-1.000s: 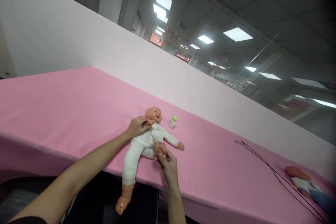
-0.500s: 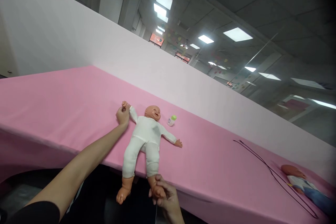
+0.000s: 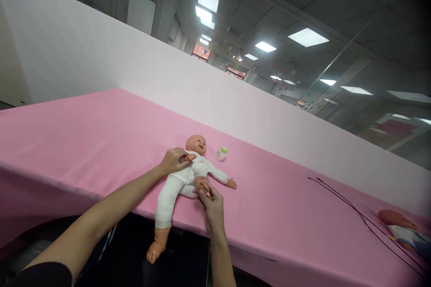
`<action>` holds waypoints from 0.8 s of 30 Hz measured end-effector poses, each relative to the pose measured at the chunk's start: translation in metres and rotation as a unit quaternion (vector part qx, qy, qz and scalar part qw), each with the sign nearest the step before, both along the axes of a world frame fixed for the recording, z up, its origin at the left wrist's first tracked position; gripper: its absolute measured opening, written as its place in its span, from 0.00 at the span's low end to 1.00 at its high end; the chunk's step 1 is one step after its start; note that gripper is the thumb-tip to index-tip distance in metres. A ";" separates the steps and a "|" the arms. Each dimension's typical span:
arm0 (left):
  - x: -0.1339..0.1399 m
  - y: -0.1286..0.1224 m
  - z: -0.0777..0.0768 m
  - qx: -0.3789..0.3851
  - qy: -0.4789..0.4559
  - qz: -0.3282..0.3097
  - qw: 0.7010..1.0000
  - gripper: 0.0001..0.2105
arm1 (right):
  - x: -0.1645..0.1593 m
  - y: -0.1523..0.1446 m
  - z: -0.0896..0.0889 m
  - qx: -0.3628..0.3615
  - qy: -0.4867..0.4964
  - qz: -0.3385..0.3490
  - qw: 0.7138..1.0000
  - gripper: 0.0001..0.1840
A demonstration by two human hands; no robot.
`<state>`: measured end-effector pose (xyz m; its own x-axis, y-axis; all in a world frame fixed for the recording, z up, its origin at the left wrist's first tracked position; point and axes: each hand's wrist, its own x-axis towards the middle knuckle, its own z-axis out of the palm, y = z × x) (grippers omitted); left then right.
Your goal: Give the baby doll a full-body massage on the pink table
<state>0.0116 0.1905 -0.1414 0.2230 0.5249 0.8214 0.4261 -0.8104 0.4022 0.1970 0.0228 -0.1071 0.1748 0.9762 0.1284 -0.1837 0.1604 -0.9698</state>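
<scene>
A baby doll [image 3: 178, 179] in a white suit lies face up on the pink-covered table [image 3: 269, 206], its head toward the wall. My left hand [image 3: 173, 160] is closed around one of the doll's hands, which is folded in over its chest. With its fingers wrapped round the doll's foot, my right hand [image 3: 211, 195] holds that leg bent up over the belly. The doll's other arm stretches out on the cloth, and its other leg hangs past the table edge. Close to the doll's head stands a small bottle [image 3: 221, 154] with a green cap.
A low white wall [image 3: 161, 78] runs along the table's back. Thin dark cords [image 3: 350, 206] lie on the right side of the cloth. At the far right is a second doll [image 3: 400, 228] in blue and white, partly out of frame.
My left hand has brought the doll's arm from out at the side in over its chest. My right hand has lifted the foot from below the table edge up to the belly, bending the leg.
</scene>
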 end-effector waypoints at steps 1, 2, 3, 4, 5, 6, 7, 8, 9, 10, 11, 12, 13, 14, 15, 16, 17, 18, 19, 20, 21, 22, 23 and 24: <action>0.000 0.000 -0.001 -0.006 -0.004 0.003 1.000 0.09 | -0.003 0.008 0.002 -0.002 0.017 -0.007 1.000 0.30; 0.000 0.000 -0.001 -0.015 -0.017 0.008 1.000 0.09 | -0.005 0.013 0.002 -0.005 0.040 -0.014 0.999 0.31; 0.001 0.001 -0.001 -0.030 -0.043 0.017 0.998 0.10 | -0.005 0.014 0.002 -0.007 0.063 -0.018 0.998 0.32; 0.001 0.003 -0.001 -0.052 -0.083 0.028 0.995 0.10 | -0.003 0.010 0.000 -0.010 0.079 -0.020 0.997 0.32; 0.002 0.005 -0.001 -0.079 -0.135 0.040 0.987 0.12 | 0.001 0.003 -0.003 -0.012 0.086 -0.018 0.996 0.32; 0.002 0.009 -0.001 -0.109 -0.194 0.055 0.973 0.13 | 0.006 -0.008 -0.009 -0.011 0.083 -0.014 0.996 0.32; 0.000 0.013 -0.001 -0.140 -0.253 0.072 0.955 0.14 | 0.012 -0.021 -0.015 -0.008 0.074 -0.008 0.997 0.31; -0.002 0.019 -0.002 -0.169 -0.311 0.087 0.931 0.16 | 0.018 -0.036 -0.024 -0.004 0.061 0.002 0.998 0.31; -0.006 0.025 -0.003 -0.196 -0.367 0.101 0.904 0.18 | 0.024 -0.051 -0.034 0.004 0.053 0.008 0.999 0.29; -0.011 0.031 -0.004 -0.223 -0.419 0.114 0.873 0.19 | 0.030 -0.066 -0.046 0.008 0.049 0.023 0.999 0.29; -0.016 0.037 -0.006 -0.250 -0.466 0.123 0.840 0.20 | 0.035 -0.079 -0.057 0.008 0.043 0.048 0.998 0.29; -0.022 0.042 -0.008 -0.275 -0.506 0.131 0.807 0.20 | 0.038 -0.091 -0.068 0.007 0.035 0.071 0.997 0.29; -0.027 0.046 -0.009 -0.296 -0.537 0.136 0.778 0.20 | 0.041 -0.100 -0.078 0.005 0.025 0.092 0.995 0.28; -0.031 0.049 -0.010 -0.311 -0.557 0.140 0.757 0.20 | 0.043 -0.107 -0.086 0.003 0.011 0.108 0.994 0.27; -0.033 0.050 -0.010 -0.316 -0.566 0.144 0.748 0.20 | 0.044 -0.111 -0.092 0.002 -0.004 0.116 0.993 0.25; -0.034 0.050 -0.009 -0.312 -0.566 0.144 0.750 0.19 | 0.045 -0.114 -0.095 0.003 -0.019 0.119 0.993 0.24; -0.033 0.048 -0.007 -0.298 -0.558 0.140 0.762 0.19 | 0.044 -0.116 -0.096 0.004 -0.029 0.115 0.993 0.23; -0.031 0.045 -0.005 -0.278 -0.542 0.133 0.782 0.18 | 0.043 -0.115 -0.095 0.005 -0.032 0.107 0.994 0.23; -0.028 0.042 -0.001 -0.253 -0.518 0.122 0.808 0.18 | 0.042 -0.114 -0.091 0.006 -0.028 0.093 0.995 0.24; -0.024 0.037 0.002 -0.228 -0.487 0.109 0.836 0.17 | 0.040 -0.110 -0.084 0.006 -0.020 0.074 0.997 0.25; -0.020 0.031 0.006 -0.203 -0.451 0.094 0.864 0.16 | 0.037 -0.104 -0.076 0.008 -0.010 0.050 0.999 0.26; -0.016 0.025 0.009 -0.180 -0.409 0.076 0.891 0.15 | 0.034 -0.097 -0.066 0.012 -0.002 0.023 1.000 0.26; -0.012 0.019 0.011 -0.157 -0.361 0.057 0.917 0.14 | 0.029 -0.087 -0.054 0.017 0.003 -0.003 1.000 0.26; -0.009 0.013 0.012 -0.136 -0.308 0.040 0.941 0.13 | 0.025 -0.074 -0.042 0.022 0.003 -0.024 0.999 0.26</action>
<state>0.0023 0.2037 -0.1289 -0.3015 0.7290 0.6146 0.0996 -0.6169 0.7807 0.2215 -0.0515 -0.1494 0.2219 0.9601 0.1701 -0.1808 0.2119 -0.9604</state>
